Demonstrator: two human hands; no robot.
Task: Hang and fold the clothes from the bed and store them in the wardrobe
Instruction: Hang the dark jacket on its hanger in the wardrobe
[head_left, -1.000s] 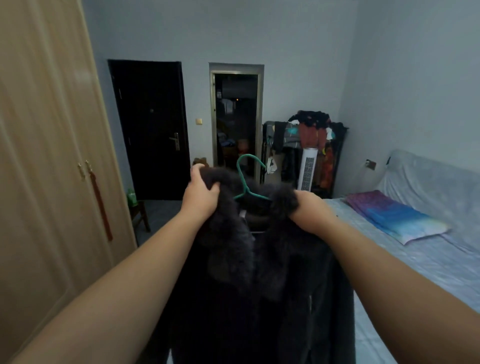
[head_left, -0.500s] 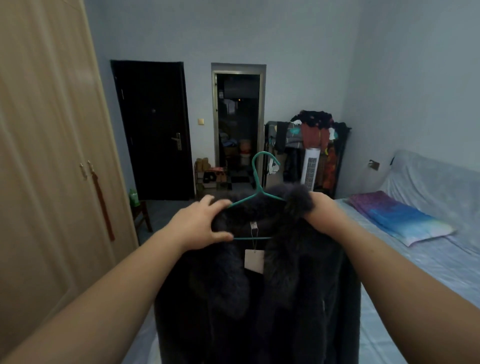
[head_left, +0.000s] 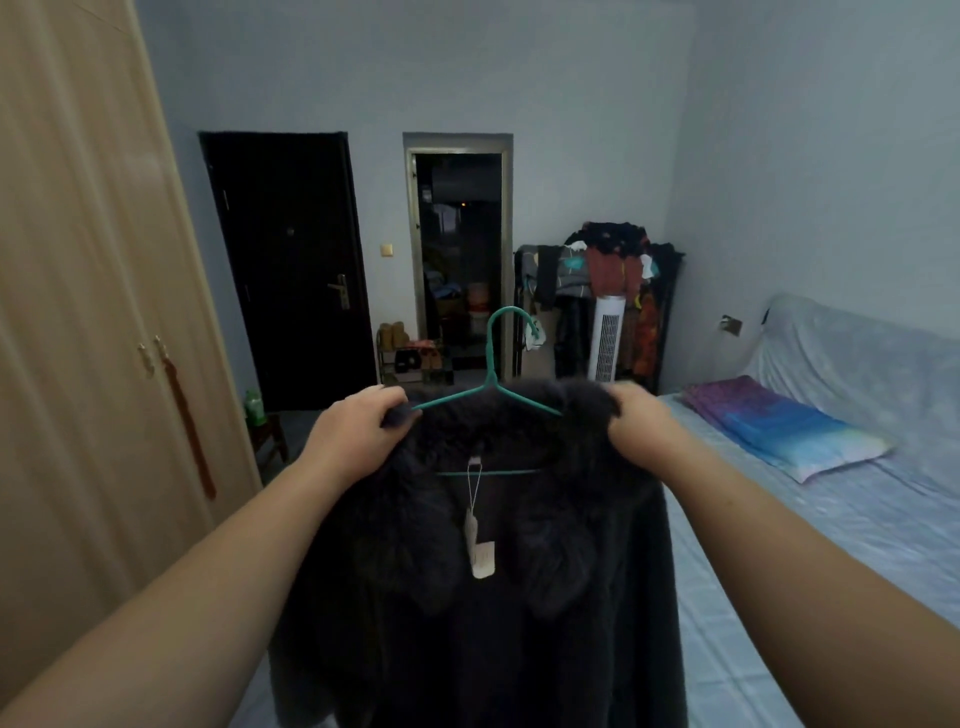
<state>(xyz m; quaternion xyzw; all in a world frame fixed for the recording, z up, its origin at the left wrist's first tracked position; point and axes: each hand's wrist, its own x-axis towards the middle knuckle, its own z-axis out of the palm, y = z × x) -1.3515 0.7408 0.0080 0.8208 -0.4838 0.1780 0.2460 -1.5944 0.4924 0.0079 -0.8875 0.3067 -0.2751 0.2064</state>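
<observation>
A dark furry coat (head_left: 493, 597) hangs in front of me on a green wire hanger (head_left: 491, 374), with a paper tag (head_left: 480, 551) dangling at the neck. My left hand (head_left: 358, 431) grips the coat's left shoulder over the hanger's end. The coat's right shoulder is gripped by my right hand (head_left: 639, 426). The closed wooden wardrobe (head_left: 93, 338) stands at the left. The bed (head_left: 831, 519) with a blue sheet lies at the right.
A colourful pillow (head_left: 779, 426) lies on the bed. Far back stand a dark door (head_left: 291, 270), an open doorway (head_left: 460, 260), a laden clothes rack (head_left: 602, 291) and a white tower fan (head_left: 605, 338). A small stool (head_left: 267, 436) with a green bottle sits by the wardrobe.
Both hands have spread outward along the collar to the shoulders. The coat now hangs straighter on the hanger, and the tag shows.
</observation>
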